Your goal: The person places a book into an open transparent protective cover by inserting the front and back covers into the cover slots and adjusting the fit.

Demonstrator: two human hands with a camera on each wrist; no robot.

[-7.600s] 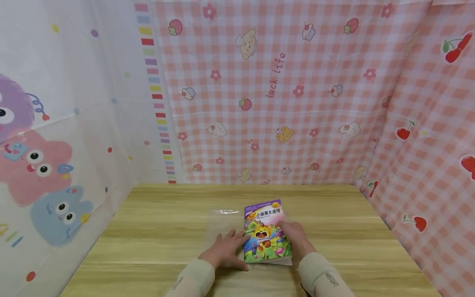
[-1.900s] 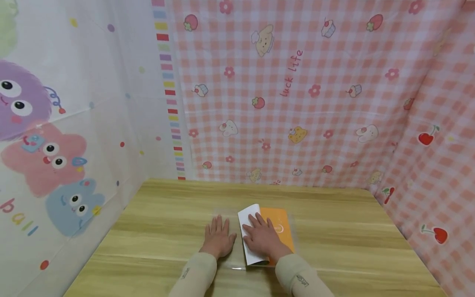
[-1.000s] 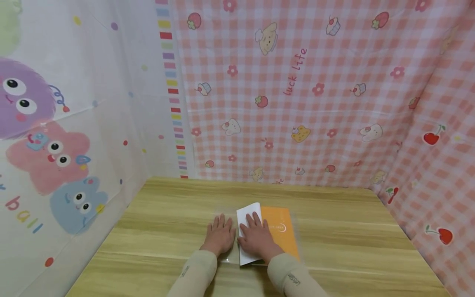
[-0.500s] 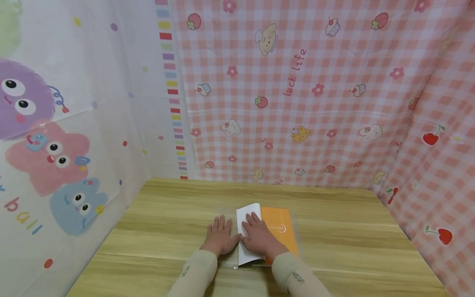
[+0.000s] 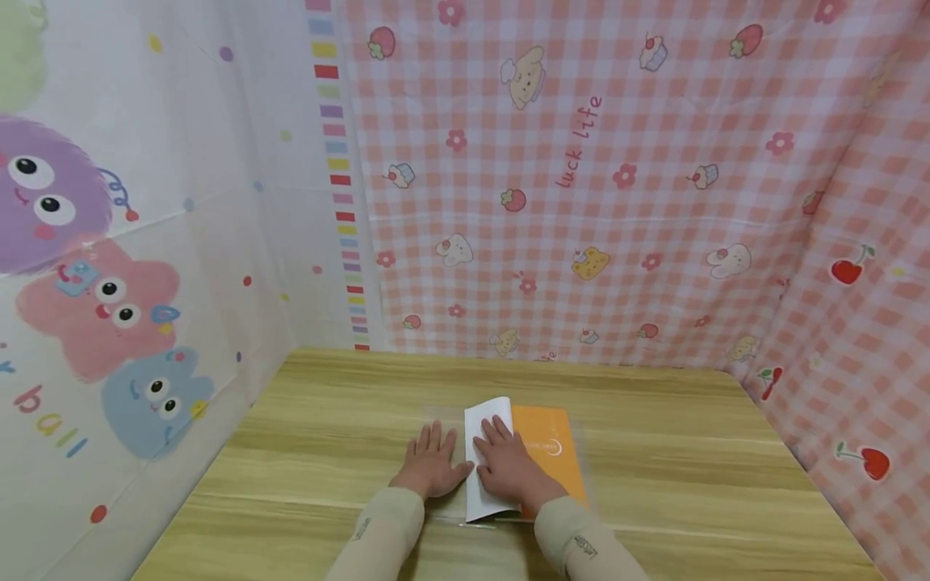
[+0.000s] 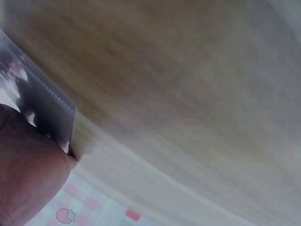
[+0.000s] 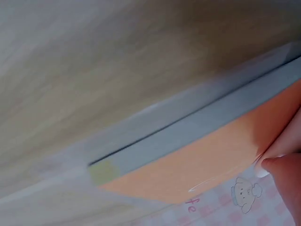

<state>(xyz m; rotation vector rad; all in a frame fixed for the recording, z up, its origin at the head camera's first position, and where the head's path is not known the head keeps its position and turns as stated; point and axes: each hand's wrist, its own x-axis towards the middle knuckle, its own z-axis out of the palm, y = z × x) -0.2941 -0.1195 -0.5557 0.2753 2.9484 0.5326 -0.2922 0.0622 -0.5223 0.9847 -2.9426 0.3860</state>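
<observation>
A thin picture book lies on the table with its cover turned to the left. The cover's white inner side [image 5: 478, 496] slants a little up from the table, and an orange page [image 5: 559, 468] faces up on the right. My right hand [image 5: 507, 468] rests spread on the white side. Flat beside it, my left hand [image 5: 430, 464] has its thumb at the cover's left edge. A clear plastic sheet [image 5: 446, 516] lies under the book and reaches toward the left hand. Its dotted edge [image 6: 51, 94] shows beyond the hand in the left wrist view.
The wood-grain table [image 5: 654, 436] extends around both hands. Behind it hangs a pink checked cloth [image 5: 552, 218], with a white cartoon-print cloth [image 5: 218, 242] on the left and a cherry-print cloth [image 5: 865, 363] on the right.
Earlier the book lay closed with its colourful front up; now the cover is folded over to the left. In the last second the left thumb moved to the cover's edge and the right hand shifted slightly right.
</observation>
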